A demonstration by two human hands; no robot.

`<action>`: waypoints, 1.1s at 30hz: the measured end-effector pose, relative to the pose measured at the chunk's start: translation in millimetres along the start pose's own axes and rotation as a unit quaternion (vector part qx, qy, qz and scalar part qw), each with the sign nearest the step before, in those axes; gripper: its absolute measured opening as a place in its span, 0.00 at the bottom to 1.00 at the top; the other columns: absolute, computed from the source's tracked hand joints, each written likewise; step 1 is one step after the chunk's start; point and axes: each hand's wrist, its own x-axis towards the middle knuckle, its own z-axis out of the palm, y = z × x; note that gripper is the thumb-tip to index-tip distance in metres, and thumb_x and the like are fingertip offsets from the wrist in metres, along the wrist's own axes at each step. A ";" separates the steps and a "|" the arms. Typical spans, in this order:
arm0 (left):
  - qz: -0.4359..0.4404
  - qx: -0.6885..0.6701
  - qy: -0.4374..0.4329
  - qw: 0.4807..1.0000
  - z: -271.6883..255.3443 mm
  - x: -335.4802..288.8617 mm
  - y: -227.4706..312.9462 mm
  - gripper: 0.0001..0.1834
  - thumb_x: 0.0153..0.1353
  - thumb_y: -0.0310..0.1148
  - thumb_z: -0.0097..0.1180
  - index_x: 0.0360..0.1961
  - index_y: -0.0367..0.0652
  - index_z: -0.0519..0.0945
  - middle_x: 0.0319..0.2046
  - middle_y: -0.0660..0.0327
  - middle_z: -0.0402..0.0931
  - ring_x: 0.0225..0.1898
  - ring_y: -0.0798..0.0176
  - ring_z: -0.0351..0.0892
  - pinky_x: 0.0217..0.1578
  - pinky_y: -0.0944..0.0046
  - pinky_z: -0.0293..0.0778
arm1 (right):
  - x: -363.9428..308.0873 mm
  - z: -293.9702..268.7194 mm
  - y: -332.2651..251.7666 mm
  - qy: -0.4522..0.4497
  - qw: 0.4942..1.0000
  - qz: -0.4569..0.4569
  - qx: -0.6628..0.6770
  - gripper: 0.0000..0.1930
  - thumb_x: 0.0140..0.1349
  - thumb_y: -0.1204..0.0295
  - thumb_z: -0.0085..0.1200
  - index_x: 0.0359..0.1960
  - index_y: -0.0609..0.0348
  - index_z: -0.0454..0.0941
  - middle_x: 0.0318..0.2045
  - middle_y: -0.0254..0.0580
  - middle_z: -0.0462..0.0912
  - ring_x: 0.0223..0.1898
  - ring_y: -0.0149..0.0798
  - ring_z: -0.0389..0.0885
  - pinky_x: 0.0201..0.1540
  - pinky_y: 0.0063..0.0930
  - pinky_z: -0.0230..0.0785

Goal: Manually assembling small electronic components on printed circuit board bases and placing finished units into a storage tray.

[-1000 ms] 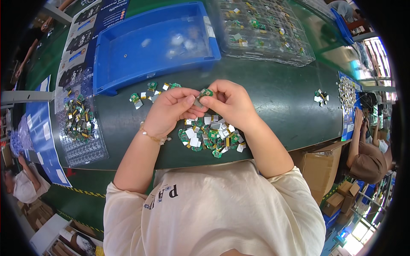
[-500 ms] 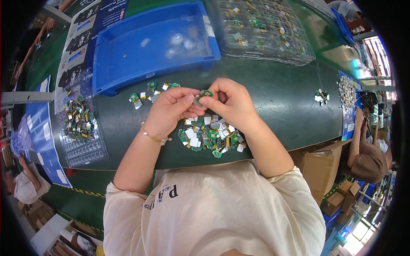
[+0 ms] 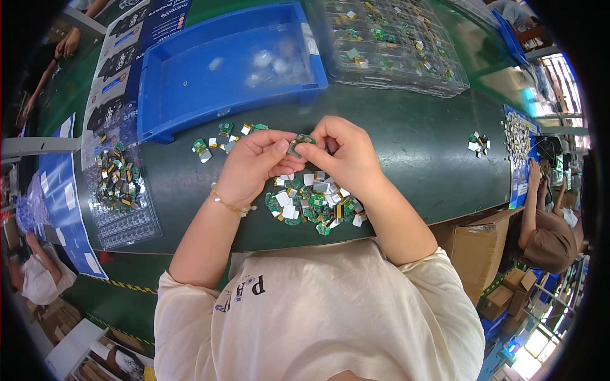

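Pinching a small green circuit board [image 3: 303,141] between them, the left hand [image 3: 257,162] and the right hand [image 3: 346,152] meet just off the near right corner of the blue tray [image 3: 229,113], on the wearer's side of it. Both grips are closed on the board: the left thumb and fingertips hold its left part, while the right thumb presses against its right part with the fingers curled behind. The fingers hide much of the board, so its full outline cannot be told.

Nearer the wearer than the blue tray, below the hands, lies a heap of boards [image 3: 318,203] with white and silver pieces among the green. A loose row of boards [image 3: 226,129] sits along the near side of the blue tray, partly hidden by the left hand. To the right of the blue tray stands a stack of clear trays [image 3: 397,87] bearing more boards; farther right and nearer than the blue tray is a small cluster of parts [image 3: 478,145]. Left of the blue tray and nearer the wearer, a clear blister tray [image 3: 130,228] carries another pile.
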 end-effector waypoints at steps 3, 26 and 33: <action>0.000 -0.005 0.002 1.000 -0.1 0.1 -0.9 0.12 0.66 0.33 0.49 0.47 0.39 0.76 0.35 0.58 0.81 0.37 0.64 0.83 0.37 0.70 0.78 | -0.7 1.7 -0.7 0.012 1.000 -0.005 -0.012 0.12 0.49 0.73 0.66 0.21 0.59 0.71 0.19 0.28 0.66 0.20 0.22 0.60 0.21 0.20 0.53; 0.113 0.134 0.036 0.984 8.9 -6.7 -2.3 0.07 0.61 0.19 0.52 0.40 0.33 0.77 0.35 0.56 0.80 0.36 0.64 0.82 0.40 0.66 0.80 | 3.1 1.5 13.7 -0.057 0.984 0.071 0.152 0.21 0.54 0.77 0.62 0.48 0.60 0.67 0.22 0.26 0.72 0.23 0.17 0.63 0.23 0.13 0.55; 0.115 0.166 0.030 0.979 9.2 -7.3 -2.2 0.07 0.63 0.24 0.52 0.40 0.33 0.77 0.36 0.56 0.80 0.38 0.65 0.82 0.40 0.69 0.78 | 3.1 3.1 10.8 -0.070 0.972 0.102 0.200 0.20 0.53 0.78 0.62 0.48 0.59 0.71 0.24 0.26 0.73 0.24 0.17 0.65 0.25 0.13 0.57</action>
